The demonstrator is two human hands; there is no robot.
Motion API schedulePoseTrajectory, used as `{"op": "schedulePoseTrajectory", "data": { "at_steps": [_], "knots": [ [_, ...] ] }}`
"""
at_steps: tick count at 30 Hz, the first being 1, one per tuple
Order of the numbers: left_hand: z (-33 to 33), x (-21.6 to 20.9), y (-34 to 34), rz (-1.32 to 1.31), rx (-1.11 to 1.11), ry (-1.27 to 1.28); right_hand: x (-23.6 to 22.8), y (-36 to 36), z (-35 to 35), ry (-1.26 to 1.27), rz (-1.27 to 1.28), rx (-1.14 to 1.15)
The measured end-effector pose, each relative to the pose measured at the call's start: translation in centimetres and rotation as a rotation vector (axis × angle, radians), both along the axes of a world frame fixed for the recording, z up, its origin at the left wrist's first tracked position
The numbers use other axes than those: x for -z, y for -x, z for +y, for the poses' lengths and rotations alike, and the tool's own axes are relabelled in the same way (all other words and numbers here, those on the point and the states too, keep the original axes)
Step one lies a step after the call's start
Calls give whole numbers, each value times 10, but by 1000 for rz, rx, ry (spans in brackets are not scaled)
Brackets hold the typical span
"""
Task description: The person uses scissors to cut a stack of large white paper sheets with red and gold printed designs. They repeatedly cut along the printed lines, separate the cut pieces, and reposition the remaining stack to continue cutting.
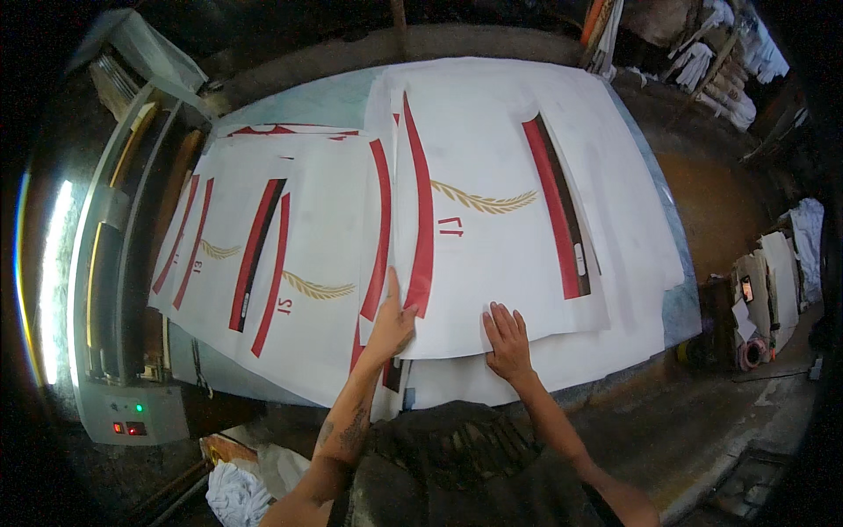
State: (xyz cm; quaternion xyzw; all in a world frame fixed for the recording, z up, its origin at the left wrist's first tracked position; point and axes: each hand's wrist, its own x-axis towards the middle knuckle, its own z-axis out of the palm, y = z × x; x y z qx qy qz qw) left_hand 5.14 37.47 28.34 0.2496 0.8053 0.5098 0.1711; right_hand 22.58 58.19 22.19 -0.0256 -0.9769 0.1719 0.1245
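Note:
My left hand rests on the overlap of two large white printed sheets, index finger stretched out and thumb apart, beside the lower end of a curved red stripe. Palm down, my right hand lies flat near the close edge of the right-hand printed sheet, fingers extended. That sheet bears a gold leaf-like sprig, small red figures and a straight red-and-black band. On the left, a long printed sheet carries similar stripes and sprigs. Neither hand visibly grips anything.
More white sheets lie beneath on a pale bluish table. At the left stands a roller machine with a lit green light. White cloth is bundled below it. Stacked papers or fabric and hanging white gloves are at the right.

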Motion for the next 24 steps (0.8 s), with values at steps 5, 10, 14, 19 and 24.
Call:
{"op": "schedulePoseTrajectory", "data": {
  "at_steps": [5,10,14,19,24],
  "knots": [
    [-77,59,42,-108,-58,-16,5,32,-29,-193,-43,19],
    [-103,140,71,246,-107,463,39,41,-58,-300,-151,-38],
    [-99,177,76,254,-205,381,52,35,-64,-299,-185,-17],
    [-94,168,72,-147,-124,107,36,25,-81,-59,-229,9],
    [-92,83,81,-287,-94,-145,-11,64,-136,-75,-68,-206]
  ]
}}
